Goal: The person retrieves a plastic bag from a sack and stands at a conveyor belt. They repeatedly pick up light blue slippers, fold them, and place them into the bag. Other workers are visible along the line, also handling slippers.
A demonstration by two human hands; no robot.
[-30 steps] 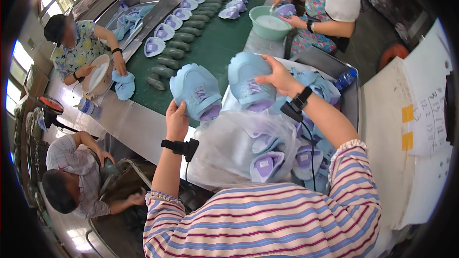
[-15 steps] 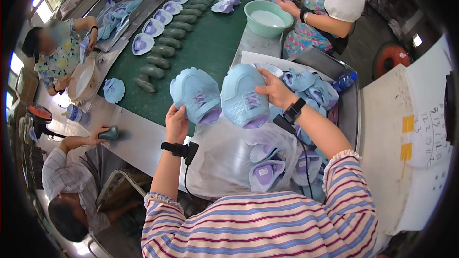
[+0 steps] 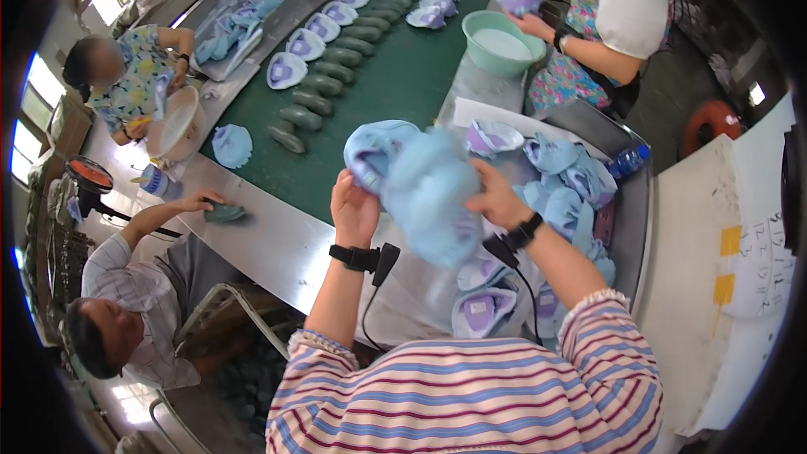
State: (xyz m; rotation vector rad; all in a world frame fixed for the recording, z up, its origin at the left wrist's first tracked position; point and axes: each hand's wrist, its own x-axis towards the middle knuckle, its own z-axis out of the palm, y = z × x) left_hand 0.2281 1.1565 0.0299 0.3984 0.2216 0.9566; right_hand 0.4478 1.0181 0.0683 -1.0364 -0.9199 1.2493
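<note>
Two light blue shoe uppers are held up in front of me, over the near edge of the bench. My left hand [image 3: 356, 210] is closed on one shoe upper [image 3: 378, 136], now tilted so its opening and purple lining show. The other shoe upper [image 3: 433, 197] is gripped at its right side by my right hand [image 3: 501, 196]. It is smeared by motion and overlaps the first, hiding part of it. Below, more blue and purple uppers [image 3: 482, 309] lie on clear plastic.
Right of my hands, a metal tray [image 3: 640, 227] holds more uppers and a blue bottle [image 3: 629, 161]. Rows of dark green shoe lasts [image 3: 313, 102] and uppers line the green belt [image 3: 403, 76]. A green basin [image 3: 503, 44] stands beyond. Co-workers sit left and far right.
The two uppers, side by side before, now overlap; the left one has turned to show its opening, and the right one has swung left and down. The view has shifted slightly.
</note>
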